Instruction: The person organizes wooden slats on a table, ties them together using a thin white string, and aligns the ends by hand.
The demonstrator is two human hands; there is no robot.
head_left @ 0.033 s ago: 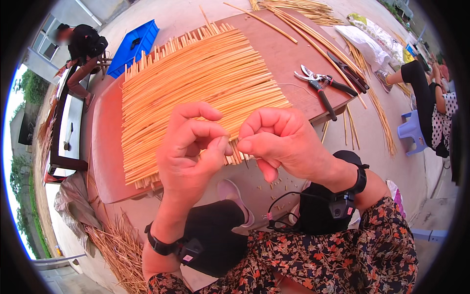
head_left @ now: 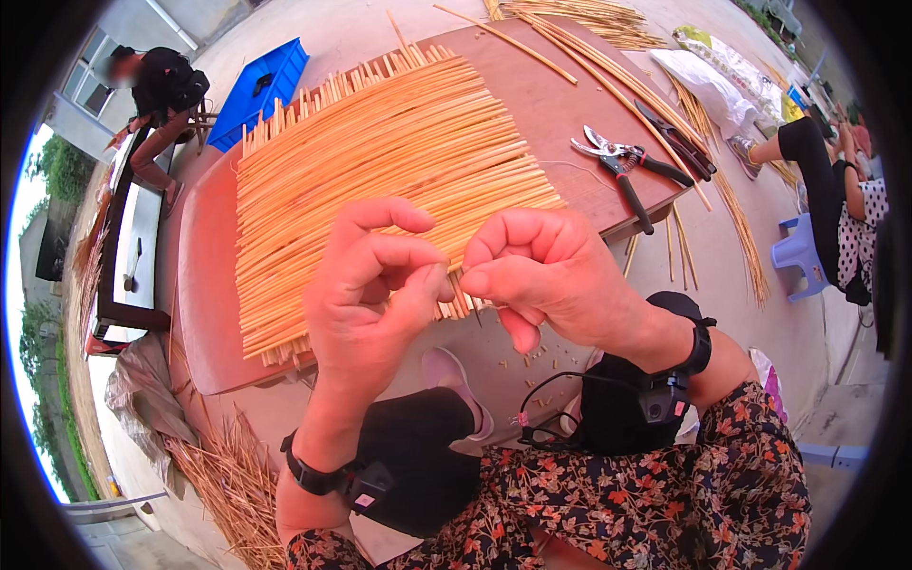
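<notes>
Head view: left hand (head_left: 366,285) and right hand (head_left: 556,285) close together over the near edge of a stalk mat (head_left: 380,161)

At far left stands a white-topped table (head_left: 142,223) with dark edges, and below it a crumpled grey sheet (head_left: 147,399). A person (head_left: 166,85) in a dark top is beside that table, farther back. A heap of dry stalks (head_left: 233,475) lies on the ground at lower left, and a blue crate (head_left: 288,65) sits behind the red-brown table (head_left: 204,304).

On the red-brown table lies the stalk mat, its golden stalks packed side by side, with uneven ends at the far left. The left hand is bent, thumb tip against a curled finger, the finger above it loosely hooked. The right hand is more tightly curled, thumb pressed to the forefinger. Whether either grips anything cannot be told; a thin dark sliver (head_left: 478,317) shows just below the fingertips.

Farther right, pruning shears (head_left: 624,157) with spread handles lie on the tabletop, near a dark-handled tool (head_left: 679,142) and loose long stalks (head_left: 627,84). Beyond are a white sack (head_left: 708,90), a purple stool (head_left: 803,261) and another person (head_left: 860,218) in a spotted top.
</notes>
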